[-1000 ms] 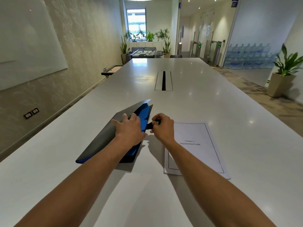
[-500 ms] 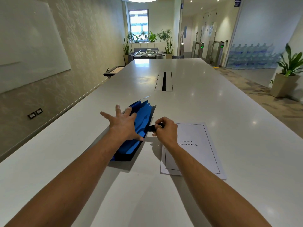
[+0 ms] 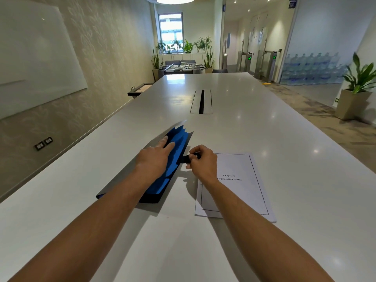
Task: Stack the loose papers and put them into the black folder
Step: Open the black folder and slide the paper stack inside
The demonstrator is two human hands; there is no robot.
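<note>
The black folder lies open on the white table, showing several blue inner pockets. Its grey cover flap leans out to the left. My left hand rests on the blue pockets, fingers stretched forward and pressing between them. My right hand pinches the folder's black closure strap at its right edge. A stack of white papers, its top sheet reading "Chapter 2 Organization Profile", lies flat just right of the folder, partly under my right forearm.
A cable slot runs along the table's centre further away. A whiteboard hangs on the left wall. A potted plant stands on the floor at the right, and a foosball table sits beyond the far end.
The cover flap has swung out to the left and the blue pockets are now exposed. My left hand moved from the cover onto the pockets. My right hand kept hold of the strap.
</note>
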